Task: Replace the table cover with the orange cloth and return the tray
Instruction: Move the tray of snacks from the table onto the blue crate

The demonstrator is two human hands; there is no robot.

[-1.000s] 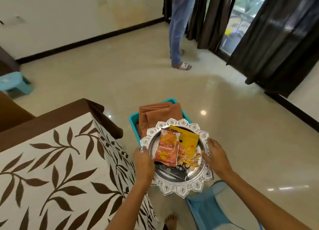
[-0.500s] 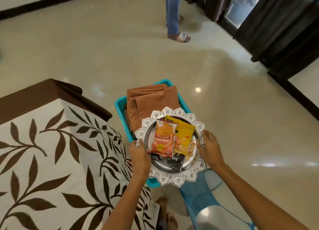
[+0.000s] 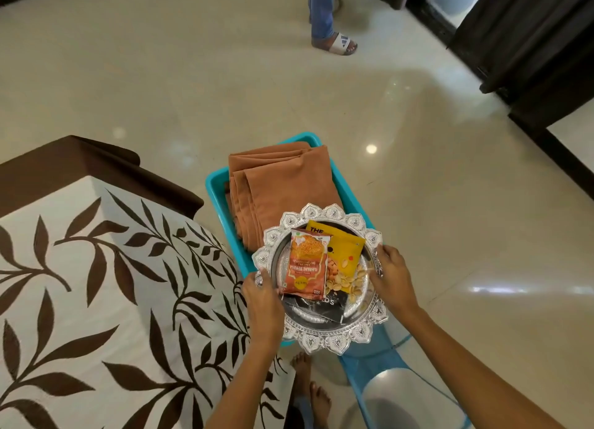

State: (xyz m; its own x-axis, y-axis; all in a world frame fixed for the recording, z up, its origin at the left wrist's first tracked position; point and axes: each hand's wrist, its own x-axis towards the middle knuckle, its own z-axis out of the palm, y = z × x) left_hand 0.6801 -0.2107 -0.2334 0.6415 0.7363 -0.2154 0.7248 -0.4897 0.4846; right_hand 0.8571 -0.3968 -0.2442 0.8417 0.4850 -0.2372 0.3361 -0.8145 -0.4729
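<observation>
A round silver tray (image 3: 324, 340) with a scalloped rim carries an orange snack packet (image 3: 307, 264), a yellow one (image 3: 345, 251) and a black one. My left hand (image 3: 262, 298) grips its left rim and my right hand (image 3: 390, 276) grips its right rim. The tray hangs over the near end of a teal basket (image 3: 217, 189) that holds the folded orange cloth (image 3: 283, 189). To the left stands the table under a white cover with brown leaves (image 3: 106, 300).
The basket sits on a glossy beige floor beside the table's corner. Another person's leg and sandal (image 3: 336, 41) stand at the far middle. Dark curtains (image 3: 527, 36) hang at the upper right. My bare feet (image 3: 310, 387) and blue clothing show below the tray.
The view has tilted downward and closer to the basket. The tray, still held at both rims, has come lower over the basket's near end.
</observation>
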